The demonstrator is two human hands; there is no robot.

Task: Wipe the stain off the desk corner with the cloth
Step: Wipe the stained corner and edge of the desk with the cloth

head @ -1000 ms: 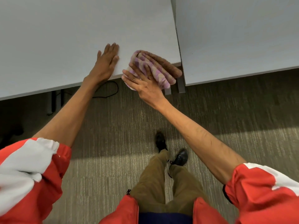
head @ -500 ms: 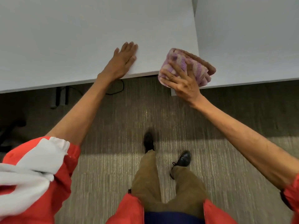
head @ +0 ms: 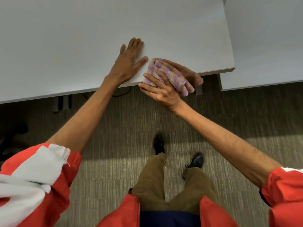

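Note:
A folded purple, beige and brown cloth (head: 177, 74) lies over the front edge of the pale grey desk (head: 82, 38), a little left of its near right corner (head: 232, 69). My right hand (head: 161, 91) presses on the cloth from the near side, fingers spread over it. My left hand (head: 128, 61) rests flat on the desk top just left of the cloth, fingers apart, thumb almost touching it. No stain shows on the bare desk surface.
A second grey desk (head: 265, 46) stands to the right across a narrow gap. Below are striped carpet (head: 114, 128), a desk leg (head: 199, 90), a black cable (head: 122, 94) under the desk, and my legs and black shoes (head: 195, 161).
The cloth and my right hand slid right to the desk corner, then back left along the front edge toward my left hand. My left hand stayed flat on the desk.

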